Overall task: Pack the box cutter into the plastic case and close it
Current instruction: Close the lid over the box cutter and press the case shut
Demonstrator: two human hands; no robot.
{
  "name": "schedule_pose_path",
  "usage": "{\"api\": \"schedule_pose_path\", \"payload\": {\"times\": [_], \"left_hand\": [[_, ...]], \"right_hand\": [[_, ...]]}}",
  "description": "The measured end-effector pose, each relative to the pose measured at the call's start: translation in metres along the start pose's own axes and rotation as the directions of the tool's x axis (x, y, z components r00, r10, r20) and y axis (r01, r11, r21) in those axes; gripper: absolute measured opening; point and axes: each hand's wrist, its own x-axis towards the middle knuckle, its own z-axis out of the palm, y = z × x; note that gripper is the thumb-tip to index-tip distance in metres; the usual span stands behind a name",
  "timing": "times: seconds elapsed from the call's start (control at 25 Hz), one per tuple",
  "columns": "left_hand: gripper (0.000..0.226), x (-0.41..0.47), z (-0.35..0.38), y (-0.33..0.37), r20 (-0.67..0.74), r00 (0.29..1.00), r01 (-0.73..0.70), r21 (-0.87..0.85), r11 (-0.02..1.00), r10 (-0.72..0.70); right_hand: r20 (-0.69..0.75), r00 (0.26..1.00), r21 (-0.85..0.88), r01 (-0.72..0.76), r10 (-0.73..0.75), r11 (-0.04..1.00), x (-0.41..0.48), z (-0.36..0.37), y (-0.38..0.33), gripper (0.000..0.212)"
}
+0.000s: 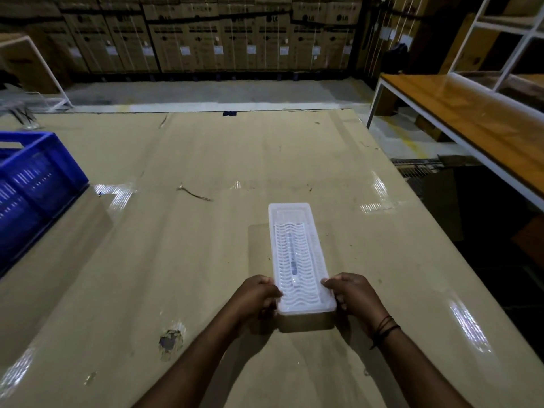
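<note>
Both hands hold the near end of the plastic case [298, 257]. The left hand [259, 295] has its grip closed on the case's left edge, thumb on top; the right hand [351, 295] mirrors it on the right edge, so each grip is narrow and pinching the case between them. The case's long axis runs straight away from the person, the far end well beyond the fingers and lying on, or just above, the surface [206, 260]. Through the ribbed translucent lid a slim dark shape, likely the box cutter [291, 254], lies along that same axis, inside the case. The lid looks seated, so the job seems nearly done; any last press would fall at the near end, equally close to both hands. A blue crate [38, 184] stands well apart at the left.
</note>
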Motion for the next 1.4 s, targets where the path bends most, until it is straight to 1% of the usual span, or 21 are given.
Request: {"api": "schedule_pose_path", "payload": {"times": [0.08,0.12,0.24,0.32,0.48,0.6,0.72,0.8,0.92,1.08,1.16,1.24,1.32,1.4], "left_hand": [[0.022,0.01,0.001,0.01,-0.037,0.999,-0.016,-0.039,0.999,0.015],[0.025,0.016,0.001,0.015,-0.064,0.998,-0.027,-0.047,0.999,0.024],[0.028,0.036,-0.001,0.03,-0.15,0.986,-0.077,-0.048,0.996,0.069],[0.025,0.045,-0.002,0.036,-0.181,0.979,-0.096,-0.025,0.995,0.09],[0.025,0.053,-0.003,0.034,-0.136,0.986,-0.095,0.0,0.995,0.094],[0.017,0.056,-0.001,0.037,-0.125,0.991,-0.056,-0.022,0.998,0.053],[0.021,0.058,-0.001,0.045,-0.125,0.991,0.034,-0.154,0.987,-0.054],[0.023,0.061,-0.002,0.053,-0.125,0.989,0.055,-0.197,0.979,-0.081],[0.019,0.077,-0.004,0.069,-0.151,0.988,-0.005,-0.206,0.978,-0.027],[0.02,0.101,-0.007,0.091,-0.224,0.974,-0.043,-0.154,0.987,0.008],[0.019,0.111,-0.008,0.1,-0.259,0.966,-0.053,-0.121,0.991,0.02],[0.021,0.124,-0.01,0.104,-0.306,0.951,-0.062,-0.084,0.995,0.034],[0.021,0.134,-0.013,0.105,-0.36,0.932,-0.075,-0.061,0.995,0.049],[0.021,0.142,-0.016,0.106,-0.375,0.925,-0.094,-0.07,0.993,0.061]], "right_hand": [[-0.021,0.999,0.001,0.029,-0.029,1.0,0.009,0.002,-0.01,0.034],[-0.04,0.998,-0.008,0.055,-0.056,0.998,0.016,0.004,-0.017,0.036],[-0.099,0.989,-0.034,0.107,-0.11,0.994,0.037,0.013,-0.038,0.038],[-0.114,0.985,-0.044,0.124,-0.128,0.991,0.05,0.017,-0.043,0.035],[-0.125,0.983,-0.078,0.122,-0.132,0.989,0.059,0.019,-0.037,0.028],[-0.135,0.984,-0.076,0.104,-0.113,0.992,0.06,0.018,-0.038,0.028],[-0.12,0.992,-0.006,0.044,-0.044,0.999,0.062,0.014,-0.046,0.019],[-0.11,0.994,0.042,0.017,-0.012,0.999,0.068,0.014,-0.053,0.016],[-0.138,0.99,0.072,0.01,0.0,0.997,0.084,0.022,-0.07,0.025],[-0.181,0.983,0.1,0.008,0.011,0.995,0.123,0.035,-0.09,0.041],[-0.203,0.979,0.077,0.002,0.014,0.997,0.139,0.04,-0.095,0.046],[-0.247,0.969,0.044,0.011,0.001,0.999,0.146,0.045,-0.101,0.043],[-0.27,0.962,-0.035,0.032,-0.04,0.999,0.147,0.048,-0.107,0.045],[-0.274,0.958,-0.112,0.051,-0.08,0.992,0.152,0.05,-0.107,0.044]]}}
